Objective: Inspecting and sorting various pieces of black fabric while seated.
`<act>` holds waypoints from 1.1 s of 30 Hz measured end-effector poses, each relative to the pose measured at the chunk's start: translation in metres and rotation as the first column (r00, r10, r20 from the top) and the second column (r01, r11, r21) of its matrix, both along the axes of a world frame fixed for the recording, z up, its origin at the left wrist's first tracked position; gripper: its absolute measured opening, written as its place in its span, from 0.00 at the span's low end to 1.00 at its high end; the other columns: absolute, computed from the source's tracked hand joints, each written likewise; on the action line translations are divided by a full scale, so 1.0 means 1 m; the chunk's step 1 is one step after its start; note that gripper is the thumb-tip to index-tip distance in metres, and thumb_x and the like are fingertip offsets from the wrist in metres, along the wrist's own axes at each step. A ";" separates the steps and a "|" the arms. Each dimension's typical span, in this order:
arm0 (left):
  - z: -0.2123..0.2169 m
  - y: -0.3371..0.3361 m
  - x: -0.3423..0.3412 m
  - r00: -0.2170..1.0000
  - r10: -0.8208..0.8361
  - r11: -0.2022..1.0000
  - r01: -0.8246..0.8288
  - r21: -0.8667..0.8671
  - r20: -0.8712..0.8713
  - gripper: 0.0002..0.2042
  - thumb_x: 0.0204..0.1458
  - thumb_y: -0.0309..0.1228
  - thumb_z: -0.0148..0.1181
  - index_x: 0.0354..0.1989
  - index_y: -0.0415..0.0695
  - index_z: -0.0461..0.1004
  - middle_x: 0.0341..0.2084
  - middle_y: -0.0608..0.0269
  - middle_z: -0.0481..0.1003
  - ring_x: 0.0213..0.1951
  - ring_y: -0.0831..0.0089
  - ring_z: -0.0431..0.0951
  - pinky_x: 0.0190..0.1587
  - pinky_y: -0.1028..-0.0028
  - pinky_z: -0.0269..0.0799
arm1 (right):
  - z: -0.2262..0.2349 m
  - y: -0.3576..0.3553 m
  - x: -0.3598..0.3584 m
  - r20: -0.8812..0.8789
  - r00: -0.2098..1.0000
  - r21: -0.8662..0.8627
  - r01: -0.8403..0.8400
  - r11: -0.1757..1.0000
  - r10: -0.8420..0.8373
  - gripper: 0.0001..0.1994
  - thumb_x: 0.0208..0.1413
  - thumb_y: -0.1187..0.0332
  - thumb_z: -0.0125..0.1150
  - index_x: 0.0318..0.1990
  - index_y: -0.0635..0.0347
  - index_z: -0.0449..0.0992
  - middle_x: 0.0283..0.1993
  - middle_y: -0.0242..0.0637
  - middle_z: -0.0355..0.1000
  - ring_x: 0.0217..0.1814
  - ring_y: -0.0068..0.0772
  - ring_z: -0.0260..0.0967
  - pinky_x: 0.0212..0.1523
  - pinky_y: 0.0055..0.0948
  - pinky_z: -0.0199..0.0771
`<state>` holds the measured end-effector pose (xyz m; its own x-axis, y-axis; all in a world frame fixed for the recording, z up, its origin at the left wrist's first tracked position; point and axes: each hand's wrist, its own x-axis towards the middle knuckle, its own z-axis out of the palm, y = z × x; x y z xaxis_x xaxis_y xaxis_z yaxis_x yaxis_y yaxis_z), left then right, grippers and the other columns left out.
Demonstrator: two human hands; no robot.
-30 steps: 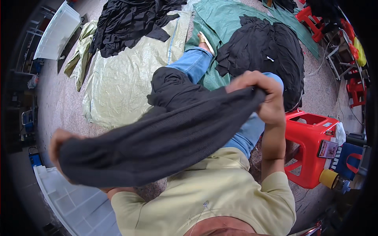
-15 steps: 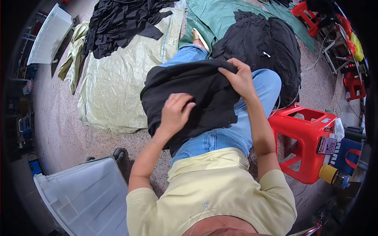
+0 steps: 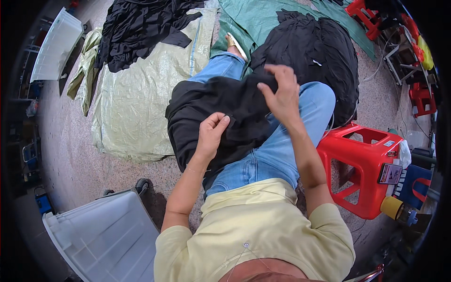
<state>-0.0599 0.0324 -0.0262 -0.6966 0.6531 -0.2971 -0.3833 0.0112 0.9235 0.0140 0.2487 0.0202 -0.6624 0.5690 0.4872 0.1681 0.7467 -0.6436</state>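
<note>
A black cloth garment [image 3: 197, 105] lies bunched across my lap over the blue jeans. At its middle my left hand [image 3: 211, 134] is closed, thumb and forefinger pinched together on what looks like a small bit of the cloth. My right hand [image 3: 283, 94] hovers at the garment's far right side with thumb and fingers apart, the fingertips slightly blurred. No cloth shows gripped in it. Just beyond that hand rises a large heap of black garments [image 3: 312, 56].
More black garments [image 3: 141, 33] lie on a pale woven sheet [image 3: 136, 108] at the far left. A green sheet [image 3: 249, 19] spreads ahead. On my right stands a red plastic stool [image 3: 359, 157] with a phone [image 3: 390, 174] at its side. A translucent bin [image 3: 103, 230] is near left.
My right hand has let go of the garment's far edge, its fingers now spread. The left hand has closed from loose fingers into a pinch. The cloth's right part has dropped and bunched.
</note>
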 end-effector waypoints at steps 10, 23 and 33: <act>0.006 -0.010 -0.005 0.960 -0.053 0.989 0.089 -0.118 0.275 0.06 0.54 0.29 0.68 0.30 0.38 0.81 0.25 0.71 0.78 0.28 0.87 0.72 0.32 0.84 0.66 | -0.036 -0.089 0.054 0.128 0.924 -0.316 -0.306 0.898 0.360 0.11 0.46 0.68 0.73 0.33 0.60 0.76 0.36 0.37 0.71 0.43 0.45 0.68 0.43 0.39 0.68; 0.010 -0.005 0.016 0.847 -0.040 0.969 -0.097 -0.228 -0.530 0.05 0.51 0.25 0.68 0.32 0.36 0.81 0.23 0.68 0.74 0.27 0.84 0.69 0.30 0.80 0.64 | -0.014 -0.100 0.063 0.019 0.924 -0.349 -0.351 0.869 0.382 0.07 0.47 0.75 0.69 0.34 0.64 0.77 0.28 0.40 0.68 0.26 0.41 0.69 0.27 0.34 0.67; 0.009 -0.017 0.013 0.989 0.092 0.992 -0.082 -0.091 0.113 0.02 0.52 0.22 0.65 0.30 0.38 0.81 0.26 0.72 0.78 0.29 0.86 0.73 0.35 0.83 0.67 | -0.016 -0.094 0.066 0.001 0.913 -0.670 -0.302 0.678 0.408 0.05 0.52 0.72 0.69 0.33 0.64 0.79 0.29 0.32 0.76 0.29 0.24 0.72 0.30 0.24 0.69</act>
<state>-0.0471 0.0159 -0.0171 -0.7065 0.5602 -0.4325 -0.4918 0.0509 0.8692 0.0803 0.1551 0.0042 -0.9103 0.4134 -0.0203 0.1039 0.1807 -0.9780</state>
